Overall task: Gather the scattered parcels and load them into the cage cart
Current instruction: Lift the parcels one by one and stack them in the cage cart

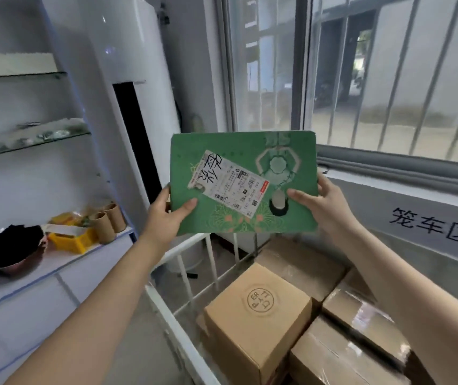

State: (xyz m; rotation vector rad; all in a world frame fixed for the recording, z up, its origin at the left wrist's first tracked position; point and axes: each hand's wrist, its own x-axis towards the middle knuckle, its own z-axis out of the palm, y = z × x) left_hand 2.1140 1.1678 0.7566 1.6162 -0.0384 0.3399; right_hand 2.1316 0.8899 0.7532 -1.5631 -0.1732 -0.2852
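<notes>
I hold a flat green parcel (239, 162) with a white shipping label up in front of me, above the cage cart (183, 279). My left hand (166, 215) grips its lower left corner, thumb on the face. My right hand (322, 201) grips its right edge, thumb across the front. Below, the white-barred cart holds several brown cardboard boxes; one with a round stamp (258, 312) stands near the middle, and taped boxes (361, 318) lie to its right.
A white shelf unit (42, 262) on the left carries a yellow box, cardboard tubes and a dark bowl. A tall white appliance (128, 65) stands behind it. A barred window (389, 79) and a grey wall with painted characters (433, 226) lie to the right.
</notes>
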